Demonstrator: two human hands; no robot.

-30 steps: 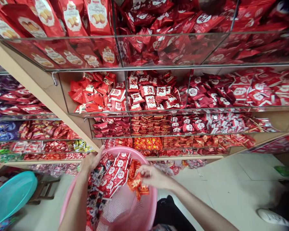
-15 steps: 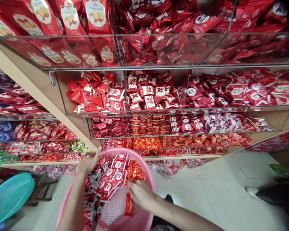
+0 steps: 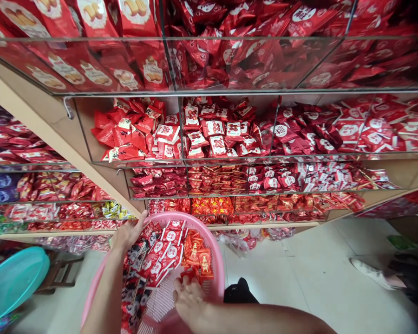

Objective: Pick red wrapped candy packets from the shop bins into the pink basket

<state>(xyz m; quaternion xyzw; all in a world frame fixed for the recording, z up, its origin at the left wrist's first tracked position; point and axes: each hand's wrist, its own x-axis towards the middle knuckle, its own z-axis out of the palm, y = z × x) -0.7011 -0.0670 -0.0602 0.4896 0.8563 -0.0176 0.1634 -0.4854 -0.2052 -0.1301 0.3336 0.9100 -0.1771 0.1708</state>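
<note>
A pink mesh basket [image 3: 216, 250] holds several groups of wrapped packets. My left hand [image 3: 127, 236] grips its far left rim, one finger stretched along the edge. Inside, my right hand [image 3: 191, 297] is low at the near right, its fingertips closed on a small red packet [image 3: 191, 273] and partly hidden by the hand itself. Just beyond lie orange-red packets with gold print [image 3: 205, 260]. Red and white packets [image 3: 170, 250] fill the middle, and dark patterned packets [image 3: 134, 264] lie along the left. Bare mesh shows at the basket's near middle.
Shelves with clear front panels [image 3: 230, 65] rise ahead, full of red packets. A teal basin [image 3: 17, 283] stands at left by a wooden stool [image 3: 61, 276]. A dark shoe [image 3: 240, 292] is beside the basket; another person's foot [image 3: 372, 273] shows at right.
My right hand has moved down and slightly left, and the red packet that hung below it now lies up against the orange-red group. My left hand stays on the rim. The view has shifted slightly.
</note>
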